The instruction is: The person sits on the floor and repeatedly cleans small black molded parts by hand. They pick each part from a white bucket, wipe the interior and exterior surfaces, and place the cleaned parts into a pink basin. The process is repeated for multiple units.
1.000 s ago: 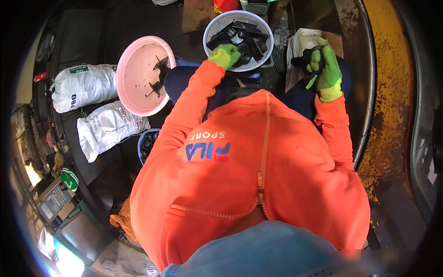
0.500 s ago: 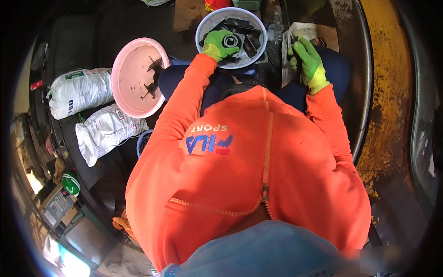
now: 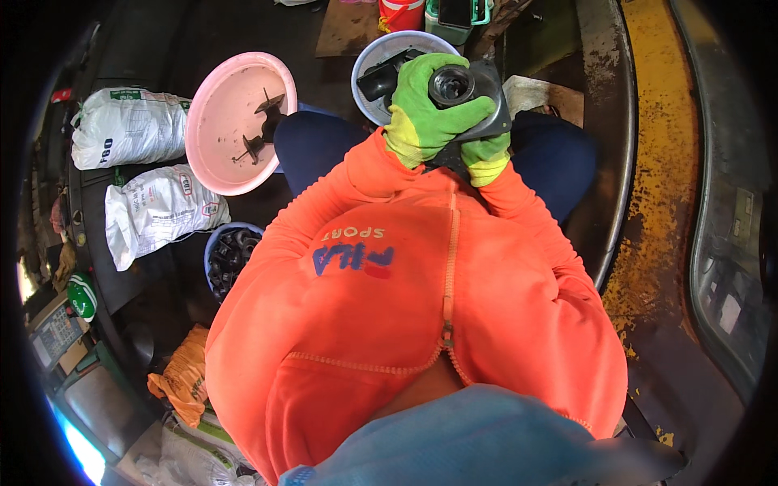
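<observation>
My left hand [image 3: 423, 109], in a green and yellow glove, is closed on a black molded part [image 3: 491, 91] with a square, flat body and a round raised collar. Its thumb and fingers wrap about the collar. My right hand [image 3: 486, 156], gloved alike, is below the part, close to my lap; the part and my left hand hide its fingers. Just beyond them is a pale blue basket [image 3: 357, 78] holding several black parts [image 3: 384, 81]. A pink basin [image 3: 220, 105] to the left has dark branched pieces [image 3: 267, 130] along its right side.
Two white sacks [image 3: 130, 130] lie at the left, near a blue tub [image 3: 212, 239] of small black pieces. A red bucket [image 3: 402, 14] and a green container [image 3: 451, 34] stand at the far side. A worn yellow metal beam [image 3: 660, 202] runs along the right.
My left hand has lifted the black part out of the basket and brought it nearer and to the right. My right hand has moved left and inward, under the part.
</observation>
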Available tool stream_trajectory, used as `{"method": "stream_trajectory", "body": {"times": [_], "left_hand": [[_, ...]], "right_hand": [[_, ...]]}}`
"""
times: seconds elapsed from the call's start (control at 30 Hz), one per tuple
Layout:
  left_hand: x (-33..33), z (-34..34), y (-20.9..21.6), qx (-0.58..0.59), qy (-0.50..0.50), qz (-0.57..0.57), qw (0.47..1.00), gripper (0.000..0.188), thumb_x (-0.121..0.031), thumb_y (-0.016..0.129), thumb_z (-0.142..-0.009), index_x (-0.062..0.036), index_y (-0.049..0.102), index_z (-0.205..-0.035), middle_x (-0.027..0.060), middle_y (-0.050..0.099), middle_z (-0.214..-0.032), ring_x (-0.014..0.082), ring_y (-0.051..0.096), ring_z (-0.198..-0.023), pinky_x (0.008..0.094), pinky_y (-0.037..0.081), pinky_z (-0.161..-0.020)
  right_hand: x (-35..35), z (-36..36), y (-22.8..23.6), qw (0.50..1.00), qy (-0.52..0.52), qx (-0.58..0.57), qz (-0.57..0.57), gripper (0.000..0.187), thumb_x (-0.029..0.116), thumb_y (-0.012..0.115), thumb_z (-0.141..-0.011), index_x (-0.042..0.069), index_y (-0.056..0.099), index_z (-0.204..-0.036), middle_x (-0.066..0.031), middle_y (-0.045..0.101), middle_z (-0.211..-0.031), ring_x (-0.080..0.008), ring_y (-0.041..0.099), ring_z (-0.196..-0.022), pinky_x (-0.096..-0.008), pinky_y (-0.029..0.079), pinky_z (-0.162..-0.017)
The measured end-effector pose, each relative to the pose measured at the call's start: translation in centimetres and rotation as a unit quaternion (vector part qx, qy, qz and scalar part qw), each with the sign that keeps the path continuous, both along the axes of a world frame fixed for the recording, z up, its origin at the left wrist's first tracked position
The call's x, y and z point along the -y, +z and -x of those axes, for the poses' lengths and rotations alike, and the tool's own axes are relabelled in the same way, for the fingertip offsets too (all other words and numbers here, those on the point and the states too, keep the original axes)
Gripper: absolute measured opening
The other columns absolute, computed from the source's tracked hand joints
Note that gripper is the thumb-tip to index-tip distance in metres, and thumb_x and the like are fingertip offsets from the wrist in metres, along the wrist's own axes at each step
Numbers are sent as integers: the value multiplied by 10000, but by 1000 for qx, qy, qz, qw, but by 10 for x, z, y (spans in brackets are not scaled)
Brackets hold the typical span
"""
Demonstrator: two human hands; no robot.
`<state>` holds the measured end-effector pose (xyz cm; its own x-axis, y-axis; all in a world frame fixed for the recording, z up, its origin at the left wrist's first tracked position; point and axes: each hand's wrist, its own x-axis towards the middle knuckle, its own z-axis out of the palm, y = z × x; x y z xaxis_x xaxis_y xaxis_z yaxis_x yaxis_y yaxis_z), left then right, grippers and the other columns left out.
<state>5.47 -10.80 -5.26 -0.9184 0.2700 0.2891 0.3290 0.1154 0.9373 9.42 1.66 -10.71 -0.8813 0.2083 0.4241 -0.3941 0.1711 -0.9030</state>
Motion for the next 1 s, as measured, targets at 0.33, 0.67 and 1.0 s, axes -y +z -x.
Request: {"method": "stream_trajectory", "body": {"times": [0.33, 0.67, 1.0], "left_hand": [[-12, -15, 12, 0, 25, -67, 997, 430, -62, 802, -730, -39, 599, -1109, 77, 638, -1061, 161, 617, -955, 305, 511, -844], [2, 5, 23, 9, -74, -97, 993, 355, -90, 782, -727, -41, 659, -1056, 61, 654, -1043, 154, 624, -940, 299, 508, -849], [22, 22, 32, 47, -286, -80, 954, 357, -177, 802, -654, -72, 694, -978, 63, 683, -978, 171, 645, -913, 307, 506, -843]], "right_hand": [[-2, 3, 35, 985, -34, -45, -161, 364, 168, 725, -820, 51, 604, -1144, -97, 646, -1066, -232, 637, -970, -333, 511, -827], [-10, 4, 57, 983, 121, 47, -131, 466, 121, 727, -813, 25, 548, -1234, -91, 623, -1153, -194, 605, -1052, -325, 493, -892], [-12, -9, 70, 943, 289, 150, 75, 505, 105, 801, -758, 22, 589, -1209, -99, 660, -1130, -223, 643, -1023, -343, 519, -881]]}}
